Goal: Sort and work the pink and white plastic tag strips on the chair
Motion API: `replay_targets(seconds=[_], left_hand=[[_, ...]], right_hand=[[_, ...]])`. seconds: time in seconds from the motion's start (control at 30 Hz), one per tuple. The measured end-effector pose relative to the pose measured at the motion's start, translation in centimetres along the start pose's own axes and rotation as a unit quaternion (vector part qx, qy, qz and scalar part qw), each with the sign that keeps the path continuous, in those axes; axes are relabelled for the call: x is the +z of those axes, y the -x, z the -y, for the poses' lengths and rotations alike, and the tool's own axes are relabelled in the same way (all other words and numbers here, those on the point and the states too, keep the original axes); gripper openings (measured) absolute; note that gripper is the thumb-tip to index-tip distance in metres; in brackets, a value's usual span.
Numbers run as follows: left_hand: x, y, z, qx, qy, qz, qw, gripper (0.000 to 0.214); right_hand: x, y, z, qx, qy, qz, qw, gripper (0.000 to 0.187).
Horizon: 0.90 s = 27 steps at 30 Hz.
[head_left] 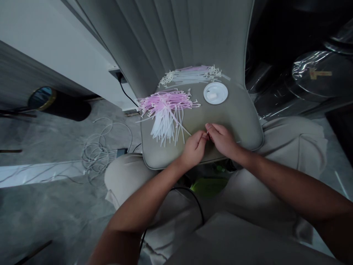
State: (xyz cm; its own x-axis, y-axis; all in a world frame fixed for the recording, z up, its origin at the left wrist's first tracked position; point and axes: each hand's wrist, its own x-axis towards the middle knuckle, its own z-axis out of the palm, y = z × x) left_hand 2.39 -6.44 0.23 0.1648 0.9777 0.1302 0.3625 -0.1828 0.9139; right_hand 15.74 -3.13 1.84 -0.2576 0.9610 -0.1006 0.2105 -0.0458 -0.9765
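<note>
1. Your left hand and your right hand meet just right of the frame's centre, over the front part of the grey-green chair seat.
2. Your fingers are curled in, and the thumbs and fingertips of both hands come together at one spot; a small pale bit shows there (too small to make out), and you cannot tell from this view whether either hand grips it.
3. To the left of your hands, left of the frame's centre, lies the loose pile of thin sticks, pink across its upper part and white where the ends fan downward (a few stray out sideways, one toward your left hand).
4. Above that pile, in the upper middle of the frame, a second bundle of pale and pinkish sticks lies crosswise, with small cream tips clustered at both ends.
5. Right of the pile and above your right hand, you have a round white dish with a small white lump in it.
6. At the left of the frame, a coiled pale cable lies on the floor; a dark cylinder (gold-rimmed at one end) lies above it.
</note>
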Motion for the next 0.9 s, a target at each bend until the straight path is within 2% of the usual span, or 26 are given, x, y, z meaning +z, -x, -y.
replay_targets(seconds=[0.17, 0.33, 0.53, 0.9], left_hand=[[0.01, -0.05, 0.04, 0.001, 0.014, -0.001, 1.000, 0.027], [0.06, 0.02, 0.01, -0.007, 0.024, -0.001, 1.000, 0.027], [0.07, 0.07, 0.04, -0.005, 0.022, 0.001, 1.000, 0.026], [0.07, 0.12, 0.06, 0.001, 0.002, -0.005, 1.000, 0.028]], right_hand=[[0.03, -0.10, -0.36, 0.013, -0.049, 0.005, 0.999, 0.047], [0.10, -0.33, -0.70, 0.061, -0.117, 0.013, 0.991, 0.052], [0.22, -0.33, 0.09, 0.110, -0.203, 0.019, 0.973, 0.055], [0.13, -0.15, -0.84, 0.038, -0.087, 0.011, 0.995, 0.049]])
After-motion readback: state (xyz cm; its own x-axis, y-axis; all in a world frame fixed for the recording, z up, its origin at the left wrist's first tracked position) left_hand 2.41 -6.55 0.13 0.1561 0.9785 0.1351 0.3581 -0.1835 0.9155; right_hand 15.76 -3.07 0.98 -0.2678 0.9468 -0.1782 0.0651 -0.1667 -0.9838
